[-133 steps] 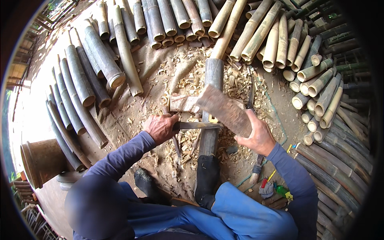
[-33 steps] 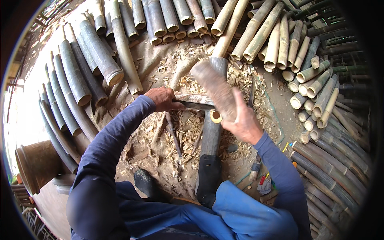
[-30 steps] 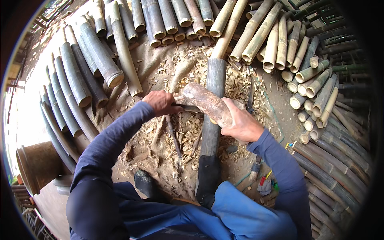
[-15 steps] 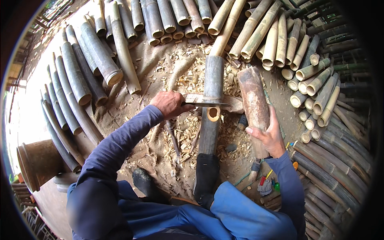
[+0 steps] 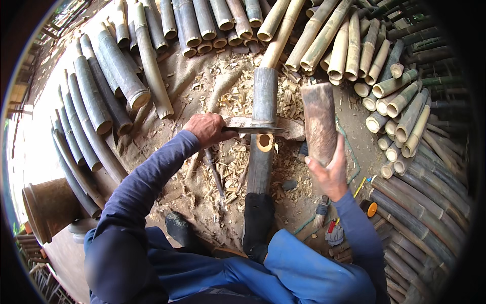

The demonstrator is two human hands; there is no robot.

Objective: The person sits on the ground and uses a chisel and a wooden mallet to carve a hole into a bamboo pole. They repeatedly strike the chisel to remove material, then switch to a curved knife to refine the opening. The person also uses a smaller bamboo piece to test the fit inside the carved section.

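Observation:
A grey bamboo pole (image 5: 265,93) lies on a wooden block (image 5: 294,129), with a hole cut in its side. My left hand (image 5: 203,129) is closed round the grip of a knife (image 5: 260,130), whose blade lies crosswise on the pole just beyond the hole. To the right of the pole, my right hand (image 5: 331,172) grips the lower part of a thick, log-like wooden mallet (image 5: 319,119), held upright in the picture and slightly blurred. The mallet is apart from the blade. My foot in a black sock (image 5: 258,218) rests on the pole's near end.
Pale wood chips (image 5: 238,169) cover the ground around the block. Bamboo lengths (image 5: 96,96) are laid out at the left, back and right. A brown bucket (image 5: 48,210) stands at the left. A tape measure (image 5: 369,208) and a tied brush-like bundle (image 5: 321,213) lie near my right forearm.
The whole view has shifted slightly. My right hand has moved a little to the left with the mallet, which now blurs. The knife stays across the pole beside the hole.

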